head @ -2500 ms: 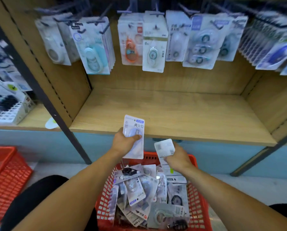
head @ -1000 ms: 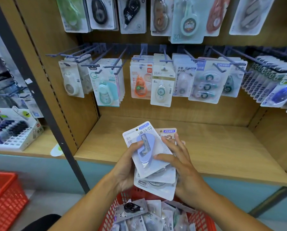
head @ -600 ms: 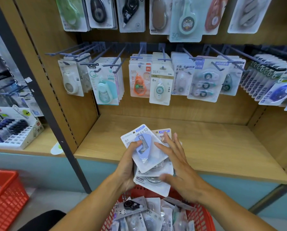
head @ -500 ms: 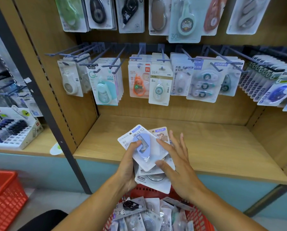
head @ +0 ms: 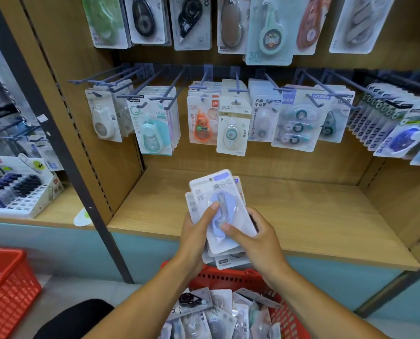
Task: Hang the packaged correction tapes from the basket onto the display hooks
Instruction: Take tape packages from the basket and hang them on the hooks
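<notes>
A small stack of packaged correction tapes [head: 218, 192], the top one white with a lilac dispenser, is held upright in front of the wooden shelf. My left hand [head: 195, 237] grips the stack from the left, thumb on the lilac blister. My right hand [head: 258, 237] holds it from the right, thumb across the lower front. Below, the red basket [head: 231, 277] holds several more packages [head: 211, 314]. Blue display hooks [head: 172, 84] jut from the back panel above, most carrying hanging packages; the leftmost ones have bare tips.
Hanging packs [head: 231, 128] fill the hook row, and a second row [head: 189, 20] hangs higher. A dark upright post [head: 64, 152] divides the bays. A second red basket [head: 6, 287] sits at lower left. A white display box [head: 21, 192] stands on the left shelf.
My right hand went from open fingers spread over the stack to gripping it at its right side. The fanned packages are now squared together and turned more upright.
</notes>
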Action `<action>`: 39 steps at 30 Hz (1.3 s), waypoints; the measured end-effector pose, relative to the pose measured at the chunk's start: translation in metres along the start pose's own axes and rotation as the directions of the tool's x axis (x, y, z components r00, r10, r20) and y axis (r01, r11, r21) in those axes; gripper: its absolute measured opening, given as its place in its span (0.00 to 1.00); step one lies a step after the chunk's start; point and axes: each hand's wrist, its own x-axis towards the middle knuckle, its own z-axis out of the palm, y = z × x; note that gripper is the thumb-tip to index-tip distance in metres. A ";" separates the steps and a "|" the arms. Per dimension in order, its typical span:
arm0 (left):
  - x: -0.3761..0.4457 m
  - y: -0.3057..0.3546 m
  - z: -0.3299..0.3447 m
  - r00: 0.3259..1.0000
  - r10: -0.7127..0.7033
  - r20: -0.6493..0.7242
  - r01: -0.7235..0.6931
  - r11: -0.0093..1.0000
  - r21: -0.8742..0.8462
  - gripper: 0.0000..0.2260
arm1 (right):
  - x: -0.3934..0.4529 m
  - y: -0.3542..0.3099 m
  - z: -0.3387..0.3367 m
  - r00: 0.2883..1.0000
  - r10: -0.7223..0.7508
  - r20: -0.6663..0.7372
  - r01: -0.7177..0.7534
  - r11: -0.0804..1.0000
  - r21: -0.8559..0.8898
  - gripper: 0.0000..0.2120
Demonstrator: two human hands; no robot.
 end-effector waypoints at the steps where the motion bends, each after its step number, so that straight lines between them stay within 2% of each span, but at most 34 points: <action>1: 0.000 0.001 -0.001 1.000 -0.015 0.004 0.015 1.000 0.022 0.24 | 0.001 -0.001 -0.001 1.000 0.010 0.027 -0.009 1.000 -0.017 0.20; 5: -0.003 0.013 0.002 0.998 -0.044 0.039 0.041 0.996 0.073 0.26 | 0.010 -0.013 -0.002 0.997 0.015 0.076 -0.012 0.999 -0.038 0.21; 11: -0.005 0.055 0.015 0.993 -0.053 0.102 0.046 0.996 0.072 0.29 | 0.025 -0.058 0.003 0.988 -0.031 0.152 0.048 0.992 -0.116 0.31; 16: -0.004 0.102 0.026 0.990 0.026 0.139 -0.031 0.999 0.033 0.36 | 0.040 -0.117 0.011 0.974 -0.039 0.225 0.086 0.975 -0.203 0.25; 20: -0.004 0.137 0.033 0.990 0.061 0.125 -0.055 0.997 -0.052 0.29 | 0.053 -0.163 0.018 0.960 -0.059 0.273 0.140 0.948 -0.287 0.27; 22: -0.006 0.160 0.045 0.991 0.084 0.100 -0.077 0.994 -0.072 0.18 | 0.056 -0.185 0.021 0.959 -0.090 0.269 0.178 0.928 -0.326 0.32; 23: -0.002 0.170 0.047 0.991 0.108 0.074 -0.103 0.992 -0.074 0.16 | 0.056 -0.197 0.022 0.959 -0.120 0.256 0.208 0.913 -0.350 0.35; 24: -0.002 0.181 0.048 0.992 0.105 0.067 -0.100 0.992 -0.076 0.18 | 0.054 -0.208 0.024 0.955 -0.161 0.249 0.248 0.894 -0.373 0.36; 27: -0.012 0.209 0.057 0.995 0.075 0.070 -0.069 0.994 -0.084 0.33 | 0.048 -0.234 0.029 0.927 -0.253 0.277 0.359 0.814 -0.456 0.30; 29: -0.024 0.222 0.059 0.994 0.064 0.087 -0.054 0.993 -0.104 0.37 | 0.044 -0.249 0.030 0.922 -0.246 0.299 0.373 0.768 -0.521 0.29; 32: -0.039 0.239 0.065 0.974 0.011 0.228 0.027 0.986 -0.165 0.23 | 0.044 -0.273 0.030 0.912 -0.235 0.335 0.399 0.695 -0.598 0.31; 33: -0.044 0.245 0.067 0.967 -0.012 0.255 0.063 0.979 -0.192 0.22 | 0.044 -0.280 0.031 0.908 -0.231 0.348 0.407 0.681 -0.609 0.33; 36: -0.047 0.254 0.067 0.949 -0.044 0.311 0.123 0.963 -0.238 0.24 | 0.037 -0.296 0.034 0.892 -0.222 0.394 0.431 0.681 -0.592 0.40; 39: -0.059 0.256 0.070 0.946 -0.077 0.316 0.161 0.955 -0.249 0.26 | 0.026 -0.298 0.035 0.875 -0.203 0.439 0.457 0.644 -0.613 0.39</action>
